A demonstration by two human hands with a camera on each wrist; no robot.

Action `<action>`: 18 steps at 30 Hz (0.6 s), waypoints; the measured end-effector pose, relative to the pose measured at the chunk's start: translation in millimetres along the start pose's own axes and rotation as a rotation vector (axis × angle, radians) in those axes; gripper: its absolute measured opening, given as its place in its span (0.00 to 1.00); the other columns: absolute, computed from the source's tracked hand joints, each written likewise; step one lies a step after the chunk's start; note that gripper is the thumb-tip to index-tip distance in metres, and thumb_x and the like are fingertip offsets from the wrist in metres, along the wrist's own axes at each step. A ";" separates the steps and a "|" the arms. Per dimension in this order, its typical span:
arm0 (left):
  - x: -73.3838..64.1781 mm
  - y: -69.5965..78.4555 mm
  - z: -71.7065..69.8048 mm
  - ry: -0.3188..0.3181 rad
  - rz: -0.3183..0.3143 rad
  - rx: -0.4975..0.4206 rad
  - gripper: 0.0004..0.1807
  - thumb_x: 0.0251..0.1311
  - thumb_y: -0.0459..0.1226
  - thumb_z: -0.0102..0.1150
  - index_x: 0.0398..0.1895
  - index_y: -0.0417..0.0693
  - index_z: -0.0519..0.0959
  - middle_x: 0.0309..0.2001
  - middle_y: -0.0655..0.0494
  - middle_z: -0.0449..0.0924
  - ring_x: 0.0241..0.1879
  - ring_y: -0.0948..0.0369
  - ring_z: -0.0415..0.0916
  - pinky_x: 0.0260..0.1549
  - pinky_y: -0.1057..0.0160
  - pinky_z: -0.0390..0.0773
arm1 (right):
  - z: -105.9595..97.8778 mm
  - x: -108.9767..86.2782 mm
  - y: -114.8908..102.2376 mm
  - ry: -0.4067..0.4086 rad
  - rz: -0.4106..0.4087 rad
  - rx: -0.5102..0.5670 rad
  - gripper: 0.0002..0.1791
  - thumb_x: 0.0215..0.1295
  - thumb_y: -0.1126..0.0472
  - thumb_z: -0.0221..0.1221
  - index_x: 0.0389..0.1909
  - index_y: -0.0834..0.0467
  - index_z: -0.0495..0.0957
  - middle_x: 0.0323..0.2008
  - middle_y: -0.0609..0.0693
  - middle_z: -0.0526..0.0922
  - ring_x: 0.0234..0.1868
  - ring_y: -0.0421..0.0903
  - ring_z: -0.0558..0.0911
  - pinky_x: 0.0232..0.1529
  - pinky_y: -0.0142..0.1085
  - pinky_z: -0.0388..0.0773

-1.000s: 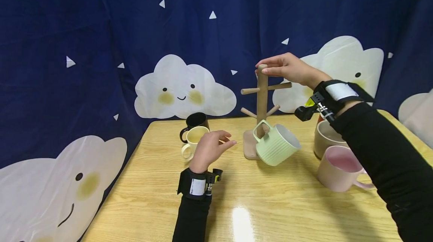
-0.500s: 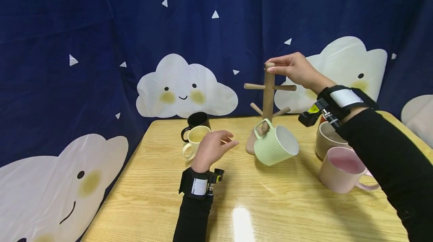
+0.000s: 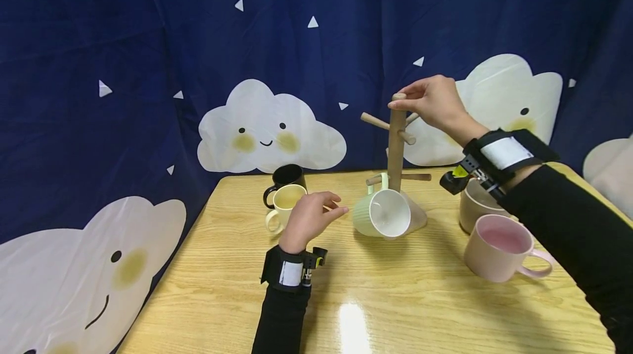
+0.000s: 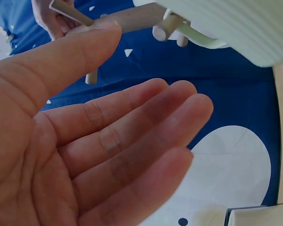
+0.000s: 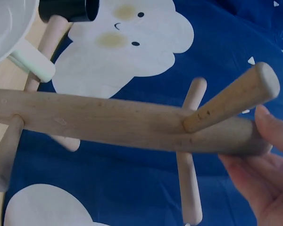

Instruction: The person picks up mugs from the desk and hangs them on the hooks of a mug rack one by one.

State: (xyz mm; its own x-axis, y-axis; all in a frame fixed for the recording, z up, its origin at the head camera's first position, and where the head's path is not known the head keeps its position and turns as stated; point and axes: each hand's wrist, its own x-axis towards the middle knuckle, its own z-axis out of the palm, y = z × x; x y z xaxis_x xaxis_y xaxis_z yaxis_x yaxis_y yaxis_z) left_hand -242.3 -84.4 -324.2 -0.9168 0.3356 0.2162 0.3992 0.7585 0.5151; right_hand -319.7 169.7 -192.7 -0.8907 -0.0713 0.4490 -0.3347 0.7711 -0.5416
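My right hand (image 3: 435,104) pinches the top of a wooden mug tree (image 3: 396,150) between thumb and fingers; the right wrist view shows the post (image 5: 108,123) and its pegs up close. A pale green ribbed mug (image 3: 366,216) hangs by its handle from a lower peg, tilted with its mouth toward me. My left hand (image 3: 311,219) hovers left of that mug, fingers relaxed and holding nothing. In the left wrist view its palm and fingers (image 4: 127,136) show, with the green mug (image 4: 236,23) above them.
Behind my left hand stand a cream mug (image 3: 287,200) and a black mug (image 3: 288,174). A pink mug (image 3: 494,255) and a grey-beige mug (image 3: 475,208) stand at the right, near my right sleeve. A dark blue cloud-print curtain (image 3: 316,57) hangs behind the wooden table (image 3: 222,299).
The mug tree has turned in my right hand and its top has shifted slightly right. The green mug has swung left, its mouth now facing me. My left hand has stayed nearly still.
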 end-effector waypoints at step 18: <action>-1.4 0.3 -0.2 0.009 0.019 -0.013 0.18 0.57 0.46 0.59 0.44 0.42 0.80 0.38 0.50 0.84 0.35 0.57 0.83 0.32 0.64 0.79 | 2.5 -10.4 -25.5 0.101 0.112 -0.052 0.22 0.44 0.47 0.70 0.27 0.64 0.84 0.27 0.58 0.85 0.29 0.45 0.73 0.20 0.33 0.64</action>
State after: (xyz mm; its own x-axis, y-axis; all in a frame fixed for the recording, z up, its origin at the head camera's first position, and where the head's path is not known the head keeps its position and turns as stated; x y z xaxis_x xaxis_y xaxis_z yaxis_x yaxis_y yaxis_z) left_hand -240.8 -84.7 -324.2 -0.9092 0.3448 0.2332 0.4162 0.7445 0.5220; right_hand -302.7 149.2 -185.4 -0.8851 0.0788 0.4586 -0.2164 0.8028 -0.5556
